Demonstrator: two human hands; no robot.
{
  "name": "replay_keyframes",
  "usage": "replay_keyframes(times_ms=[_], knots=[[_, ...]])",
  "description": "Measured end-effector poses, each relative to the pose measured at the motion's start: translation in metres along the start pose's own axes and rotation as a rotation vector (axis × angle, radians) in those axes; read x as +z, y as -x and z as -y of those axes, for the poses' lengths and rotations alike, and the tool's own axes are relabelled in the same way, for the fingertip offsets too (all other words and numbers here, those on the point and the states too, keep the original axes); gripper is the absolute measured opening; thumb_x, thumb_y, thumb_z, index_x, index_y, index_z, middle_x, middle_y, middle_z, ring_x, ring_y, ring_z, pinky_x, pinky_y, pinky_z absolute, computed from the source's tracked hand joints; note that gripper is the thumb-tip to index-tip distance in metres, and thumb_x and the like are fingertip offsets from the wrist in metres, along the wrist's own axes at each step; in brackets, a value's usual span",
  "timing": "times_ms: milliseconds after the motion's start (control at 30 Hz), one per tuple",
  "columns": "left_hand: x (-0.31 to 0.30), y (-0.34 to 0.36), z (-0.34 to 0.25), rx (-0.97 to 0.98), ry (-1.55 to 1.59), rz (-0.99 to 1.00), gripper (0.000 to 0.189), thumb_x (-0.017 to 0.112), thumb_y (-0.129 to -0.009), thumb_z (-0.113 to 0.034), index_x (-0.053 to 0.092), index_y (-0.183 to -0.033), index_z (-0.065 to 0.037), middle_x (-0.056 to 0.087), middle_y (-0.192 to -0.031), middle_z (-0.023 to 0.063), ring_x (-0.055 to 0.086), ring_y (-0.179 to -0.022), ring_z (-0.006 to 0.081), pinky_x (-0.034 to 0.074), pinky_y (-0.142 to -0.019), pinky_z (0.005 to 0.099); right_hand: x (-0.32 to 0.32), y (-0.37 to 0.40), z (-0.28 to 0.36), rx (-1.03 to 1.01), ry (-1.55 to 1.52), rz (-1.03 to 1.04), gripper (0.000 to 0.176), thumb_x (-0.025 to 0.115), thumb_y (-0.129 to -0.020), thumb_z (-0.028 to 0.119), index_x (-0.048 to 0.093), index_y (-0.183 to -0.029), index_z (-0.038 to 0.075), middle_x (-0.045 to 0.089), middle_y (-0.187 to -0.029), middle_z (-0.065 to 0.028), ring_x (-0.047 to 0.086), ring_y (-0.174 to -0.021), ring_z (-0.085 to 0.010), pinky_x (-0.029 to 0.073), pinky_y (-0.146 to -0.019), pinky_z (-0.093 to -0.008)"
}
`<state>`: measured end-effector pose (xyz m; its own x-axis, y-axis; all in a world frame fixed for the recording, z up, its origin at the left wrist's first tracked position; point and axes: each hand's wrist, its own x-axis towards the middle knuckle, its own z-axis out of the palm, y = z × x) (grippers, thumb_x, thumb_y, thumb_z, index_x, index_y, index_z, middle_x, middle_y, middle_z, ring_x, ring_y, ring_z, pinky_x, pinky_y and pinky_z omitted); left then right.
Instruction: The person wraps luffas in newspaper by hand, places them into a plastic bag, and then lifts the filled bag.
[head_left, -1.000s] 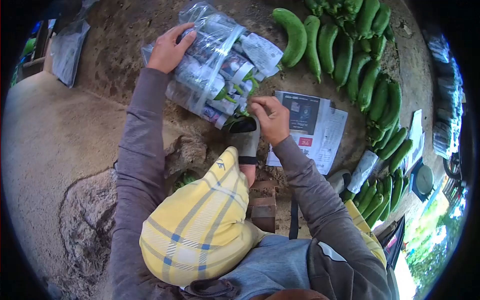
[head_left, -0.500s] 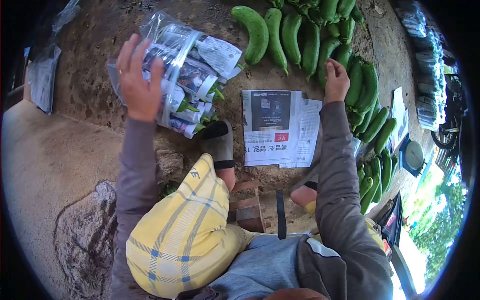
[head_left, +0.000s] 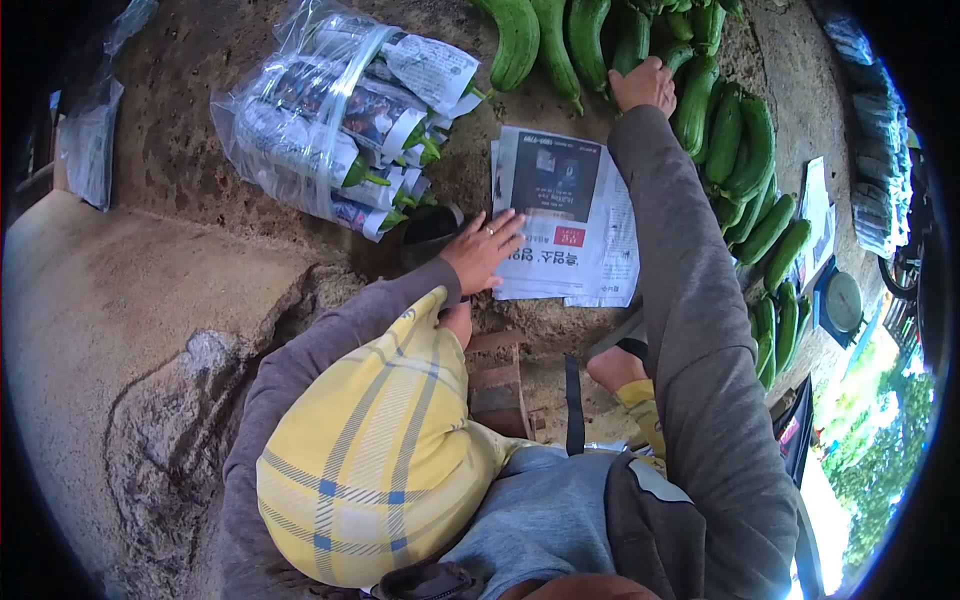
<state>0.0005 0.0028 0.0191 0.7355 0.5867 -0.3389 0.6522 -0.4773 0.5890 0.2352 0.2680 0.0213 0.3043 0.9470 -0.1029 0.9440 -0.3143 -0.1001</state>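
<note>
Left hand [head_left: 482, 250] is pressing flat, fingers spread, on the printed newspaper sheets [head_left: 565, 215] lying mid-ground, while right hand [head_left: 645, 88] is resting on the far row of loose long green gourds [head_left: 725, 135], grip unclear; clear plastic bag of paper-wrapped gourds [head_left: 320, 130] is lying filled at far left, with the loose row apparently not yet wrapped.

Matt printed newspaper [head_left: 565, 215], glossy clear plastic bag [head_left: 330, 110], smooth waxy gourds [head_left: 740, 140]
</note>
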Motion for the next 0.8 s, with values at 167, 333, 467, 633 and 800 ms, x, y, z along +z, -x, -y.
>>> replay_keyframes(times_ms=[167, 333, 467, 633, 800], knots=[[-0.013, -0.008, 0.006, 0.005, -0.165, 0.029, 0.087, 0.077, -0.072, -0.036, 0.037, -0.142, -0.004, 0.021, -0.156, 0.012, 0.013, -0.146, 0.0302, 0.02, -0.115, 0.0485, 0.0, -0.002, 0.005, 0.004, -0.056, 0.032, 0.073, 0.075, -0.072, 0.043, 0.046, -0.125, 0.002, 0.056, -0.123, -0.0206, 0.055, -0.115, -0.0359, 0.046, -0.096, -0.0437], [-0.016, -0.014, 0.0, 0.06, -0.196, 0.14, 0.1, 0.084, -0.062, -0.036, 0.034, -0.145, -0.009, 0.017, -0.157, 0.0104, 0.011, -0.146, 0.0301, 0.019, -0.116, 0.0493, 0.01, -0.025, -0.007, -0.007, -0.089, 0.05, 0.08, 0.077, -0.068, 0.044, 0.044, -0.126, 0.001, 0.062, -0.112, -0.0208, 0.063, -0.103, -0.0371, 0.053, -0.083, -0.0437], [0.002, -0.014, 0.004, 0.045, -0.291, 0.04, 0.101, 0.085, -0.061, -0.033, 0.033, -0.146, -0.013, 0.016, -0.157, 0.008, 0.01, -0.146, 0.0286, 0.02, -0.115, 0.0496, 0.017, -0.054, -0.048, 0.331, -1.086, 0.637, 0.064, 0.077, -0.075, 0.036, 0.053, -0.119, -0.003, 0.064, -0.108, -0.0153, 0.065, -0.096, -0.026, 0.052, -0.079, -0.0412], [0.009, -0.013, 0.008, 0.035, -0.274, -0.014, 0.097, 0.083, -0.063, -0.028, 0.034, -0.146, -0.013, 0.019, -0.157, 0.0046, 0.01, -0.146, 0.0271, 0.022, -0.115, 0.0494, -0.071, 0.05, -0.072, 0.337, -1.519, 0.763, 0.058, 0.071, -0.081, 0.014, 0.047, -0.132, -0.001, 0.058, -0.115, -0.0127, 0.058, -0.105, -0.0236, 0.049, -0.089, -0.0363], [0.013, -0.014, 0.009, 0.041, -0.301, -0.01, 0.092, 0.08, -0.065, -0.025, 0.036, -0.144, -0.013, 0.021, -0.156, 0.0034, 0.012, -0.146, 0.026, 0.023, -0.115, 0.0471, -0.041, 0.133, -0.097, -0.014, -1.271, 0.803, 0.068, 0.073, -0.072, 0.0, 0.045, -0.134, -0.001, 0.056, -0.121, -0.0114, 0.053, -0.112, -0.0217, 0.043, -0.097, -0.0373]])
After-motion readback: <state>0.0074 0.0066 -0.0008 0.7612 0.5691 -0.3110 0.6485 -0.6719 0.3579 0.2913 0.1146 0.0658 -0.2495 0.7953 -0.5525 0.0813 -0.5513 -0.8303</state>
